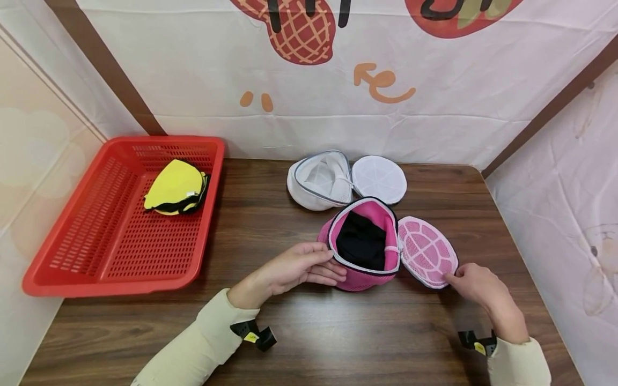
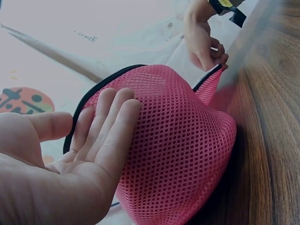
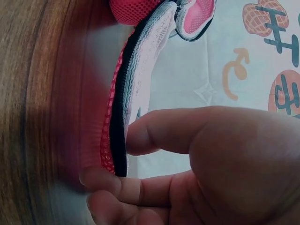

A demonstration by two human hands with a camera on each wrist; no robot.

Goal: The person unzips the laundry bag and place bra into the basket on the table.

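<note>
A pink mesh laundry bag (image 1: 357,281) with a dark zipper rim stands unzipped on the table, black cloth (image 1: 361,241) inside it. Its round lid (image 1: 427,252), pink mesh with white ribs, is folded out to the right and stays joined at the side. My left hand (image 1: 304,268) touches the bag's near left side; in the left wrist view its fingers (image 2: 115,136) lie fairly straight along the mesh. At the lid's right edge, my right hand (image 1: 478,287) pinches the zipper border between thumb and fingers, as the right wrist view shows.
Behind the pink bag sits a white mesh laundry bag (image 1: 314,198), its round white lid (image 1: 380,179) laid out to the right. On the left, a red plastic basket (image 1: 118,284) holds a folded yellow and black cloth item (image 1: 174,185). Printed fabric (image 1: 309,128) hangs along the table's back edge.
</note>
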